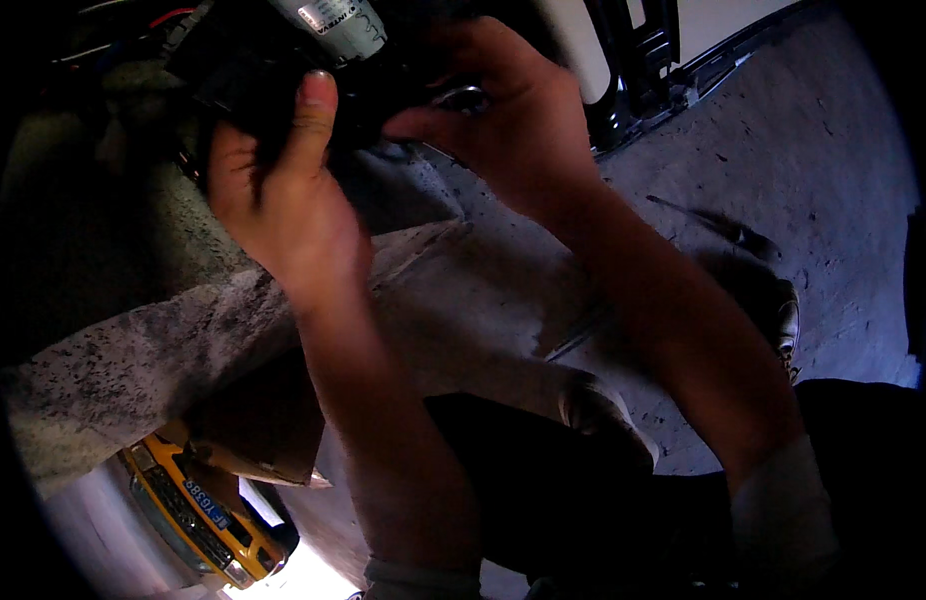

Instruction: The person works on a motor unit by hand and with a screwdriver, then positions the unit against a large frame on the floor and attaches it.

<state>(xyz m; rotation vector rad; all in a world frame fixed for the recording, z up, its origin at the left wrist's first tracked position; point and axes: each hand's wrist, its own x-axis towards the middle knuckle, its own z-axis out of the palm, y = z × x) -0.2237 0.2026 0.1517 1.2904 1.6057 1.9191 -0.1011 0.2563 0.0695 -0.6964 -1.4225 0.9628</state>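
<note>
**Up close: both hands on a dark part at the top of the view**

Now, the left hand [283, 190] is wrapped around a dark, shadowed black part [253, 80], thumb stretched straight up along its front, fingers curled behind and clamped on it. Right beside it, the right hand [503, 120] comes in from the other side, fingers bent and closed onto the same dark mass, next to a small shiny metal ring [463, 97]. Just above the left thumb sits a grey cylindrical component with a label [338, 25]. What exactly the dark part is, shadow hides. Moving outward: a dusty, speckled grey panel [143, 350] slants below the left forearm. A black frame with a white panel [623, 60] stands upper right. Under everything, grey concrete floor [813, 150]. Down at lower left, a yellow toy-like car shape [198, 515].
</note>
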